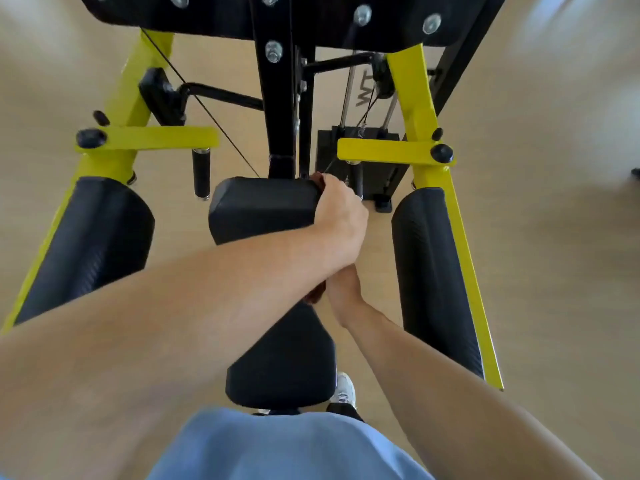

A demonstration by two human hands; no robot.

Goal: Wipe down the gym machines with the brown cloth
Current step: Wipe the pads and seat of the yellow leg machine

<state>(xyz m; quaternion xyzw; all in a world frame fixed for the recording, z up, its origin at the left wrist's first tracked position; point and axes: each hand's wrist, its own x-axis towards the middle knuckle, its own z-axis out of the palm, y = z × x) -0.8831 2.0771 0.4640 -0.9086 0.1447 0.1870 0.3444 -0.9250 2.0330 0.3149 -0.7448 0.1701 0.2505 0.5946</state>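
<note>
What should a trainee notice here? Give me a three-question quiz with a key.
1. True or false: the side pads are mounted on yellow frame arms.
2. Which hand curls over the right edge of the upper centre pad?
3. The brown cloth shows: A) at that hand's fingertips; B) draped on the weight stack; C) lying on the floor.
Key: 1 true; 2 left hand; 3 A.
</note>
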